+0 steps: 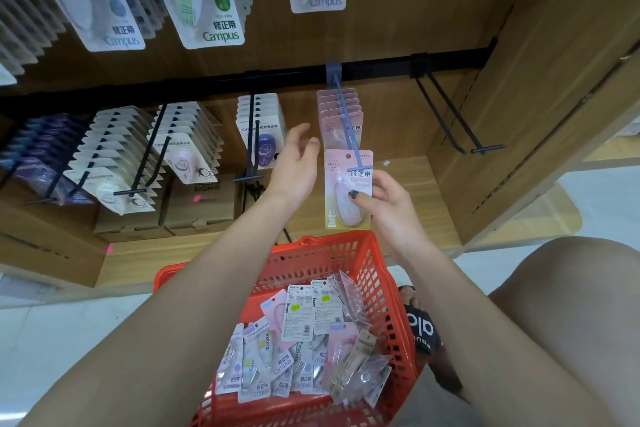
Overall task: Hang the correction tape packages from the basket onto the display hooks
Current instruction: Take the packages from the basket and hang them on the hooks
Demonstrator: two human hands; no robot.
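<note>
Right hand (pixel 388 204) is pinching a pink pack (pixel 348 189), thumb across its blister front, fingers behind it. The pack is sitting at the tip of the blue hook (pixel 343 111), its top at the hook's crossbar; cannot tell if the hole is already threaded on. More pink packs (pixel 341 114) are hanging further back on the same hook, at 12 o'clock from the held one.

Left hand (pixel 294 163) is hovering at 9 o'clock of the pack, fingers relaxed and spread, holding nothing, not touching the pack.

Red basket (pixel 377 274) is sitting at 6 o'clock below both hands, between the forearms, holding a loose pile of packs (pixel 298 350), some face up, some back side up.

Empty black hook (pixel 460 125) is sticking out at 3 o'clock of the blue hook. Purple packs (pixel 265 135) are hanging at 9 o'clock on the next hook, with white packs (pixel 117 156) in rows further left. Larger Campus packs (pixel 207 0) are hanging on the upper row at 11 o'clock. Cardboard boxes (pixel 201 204) are standing on the shelf under the left hooks. A knee (pixel 571 288) is showing at 4 o'clock.
</note>
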